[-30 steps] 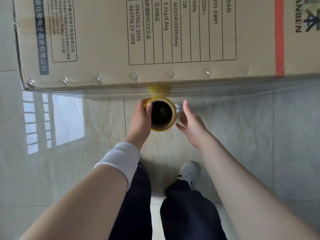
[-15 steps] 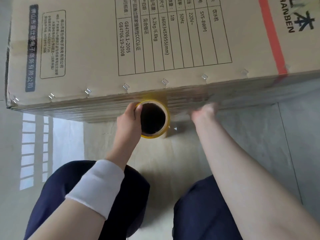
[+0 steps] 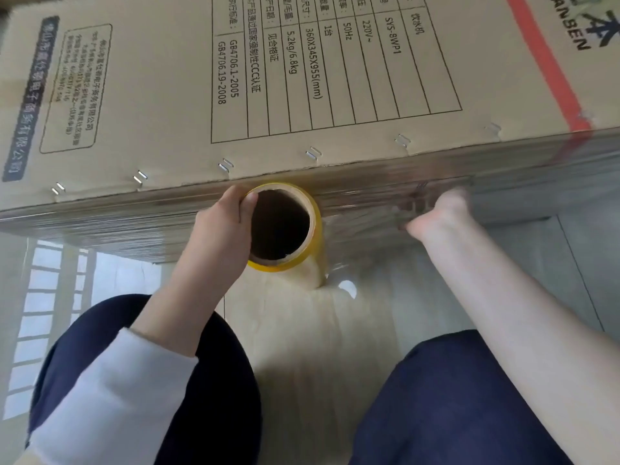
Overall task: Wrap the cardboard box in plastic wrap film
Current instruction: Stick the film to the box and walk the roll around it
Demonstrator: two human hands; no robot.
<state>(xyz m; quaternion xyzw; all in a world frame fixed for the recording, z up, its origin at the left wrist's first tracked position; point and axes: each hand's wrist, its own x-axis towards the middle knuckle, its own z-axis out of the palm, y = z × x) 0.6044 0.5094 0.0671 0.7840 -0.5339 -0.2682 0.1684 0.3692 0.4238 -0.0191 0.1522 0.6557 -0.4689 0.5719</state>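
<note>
Left hand (image 3: 218, 226) pinches the roll (image 3: 313, 226) by its rim, steadying it against the box (image 3: 167, 95), while the right hand (image 3: 436, 213) meets the film (image 3: 369, 199), grip too blurred to tell.

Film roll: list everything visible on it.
The plastic wrap roll is yellowish, wound on a brown cardboard tube, its dark hollow core facing the camera. It stands roughly upright against the cardboard box on its near side. The left hand grips its upper rim, thumb over the edge. Clear film runs rightward from it along the box side, where the blurred right hand meets it.
</note>
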